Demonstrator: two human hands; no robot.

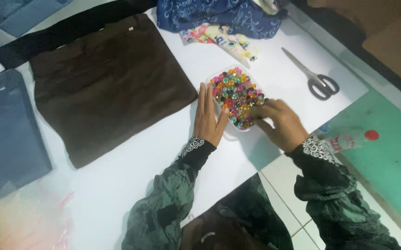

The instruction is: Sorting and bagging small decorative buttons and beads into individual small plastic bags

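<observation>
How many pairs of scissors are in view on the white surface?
1. The scissors lie on the white surface, to the right of the tray of coloured beads that both hands touch. More may be hidden under the patterned blue cloth.

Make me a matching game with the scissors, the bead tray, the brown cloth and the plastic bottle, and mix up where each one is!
Things:
1. grey metal scissors
2. clear plastic tray of colourful beads
3. folded dark brown cloth
4. clear plastic bottle with a red cap

Places:
A. lying on the floor by the right sleeve
B. between the left hand and the right hand
C. on the white table, left of the left hand
D. near the table's right edge, beyond the right hand

Pairs: 1-D, 2-B, 3-C, 4-A
</observation>
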